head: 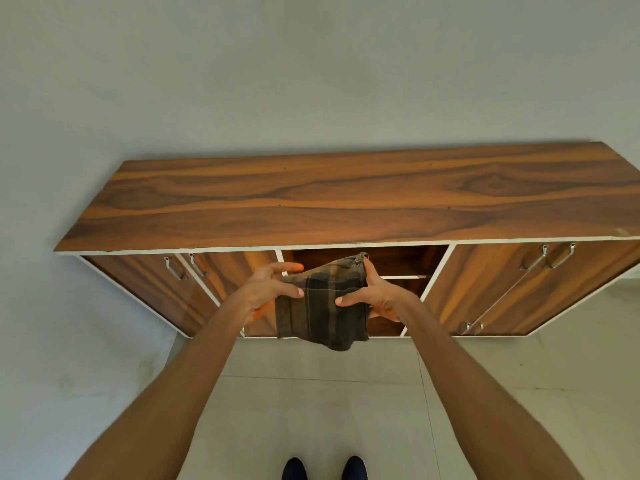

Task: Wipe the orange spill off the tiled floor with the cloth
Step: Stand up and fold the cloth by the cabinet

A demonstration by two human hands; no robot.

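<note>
Hanging mid-frame before the open middle compartment (398,259) of the cabinet (346,199), the folded dark cloth (322,310) is pinched at either edge by the left hand (272,292) and right hand (379,299), above the tiled floor (311,410).

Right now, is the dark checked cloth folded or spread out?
Folded. The dark checked cloth hangs as a small thick rectangle pinched between the left hand and right hand, with doubled layers at its lower edge.

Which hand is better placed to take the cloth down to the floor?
Probably right: the right hand grips the cloth at its edge and top corner; the left hand only pinches one side.
</note>
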